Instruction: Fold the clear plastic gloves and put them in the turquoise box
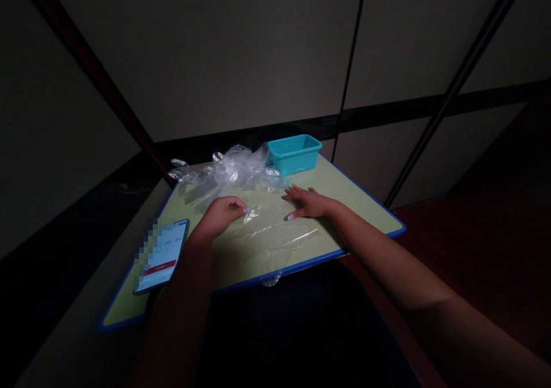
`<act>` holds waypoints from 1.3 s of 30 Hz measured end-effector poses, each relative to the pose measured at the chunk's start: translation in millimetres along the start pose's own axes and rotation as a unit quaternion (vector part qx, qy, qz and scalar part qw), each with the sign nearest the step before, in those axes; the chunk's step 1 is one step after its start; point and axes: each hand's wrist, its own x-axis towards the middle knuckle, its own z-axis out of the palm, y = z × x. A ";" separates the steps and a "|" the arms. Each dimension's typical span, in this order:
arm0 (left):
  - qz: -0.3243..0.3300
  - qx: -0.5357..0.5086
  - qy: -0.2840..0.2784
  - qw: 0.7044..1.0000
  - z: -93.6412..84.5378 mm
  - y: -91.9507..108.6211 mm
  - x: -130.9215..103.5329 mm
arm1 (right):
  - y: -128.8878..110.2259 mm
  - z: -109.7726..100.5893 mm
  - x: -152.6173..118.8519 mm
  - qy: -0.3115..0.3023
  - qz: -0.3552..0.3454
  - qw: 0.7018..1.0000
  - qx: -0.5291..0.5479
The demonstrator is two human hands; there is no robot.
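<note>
A clear plastic bag (275, 233) lies spread on the small yellowish table (331, 187), its lower end hanging over the front edge. My left hand (221, 214) pinches the bag's upper left edge between thumb and fingertips. With fingers spread, my right hand (307, 201) rests at the bag's upper right side, palm down. Behind my hands is a crumpled pile of clear plastic bags (235, 170). A turquoise rectangular basket (297, 155) stands at the back, touching or just beside the pile.
A phone (163, 256) with a lit screen lies at the table's left edge, beside my left forearm. Cabinet panels (241, 55) rise directly behind the table. Blue edging runs round the tabletop.
</note>
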 end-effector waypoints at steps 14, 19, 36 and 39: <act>0.007 -0.123 -0.092 0.988 -0.4 0.5 -3.8 | 7.8 7.4 13.3 0.136 0.015 0.989 -0.048; 0.000 -0.116 -0.140 0.983 -2.2 1.3 -4.4 | 14.2 11.1 19.4 0.156 -0.001 0.987 -0.026; 0.021 -0.009 -0.004 1.000 -1.2 -0.1 -0.3 | 11.0 9.4 20.2 0.213 -0.036 0.976 -0.015; 0.016 0.011 -0.003 1.000 -1.2 -0.8 -0.3 | 11.8 8.4 19.9 0.204 -0.044 0.978 -0.029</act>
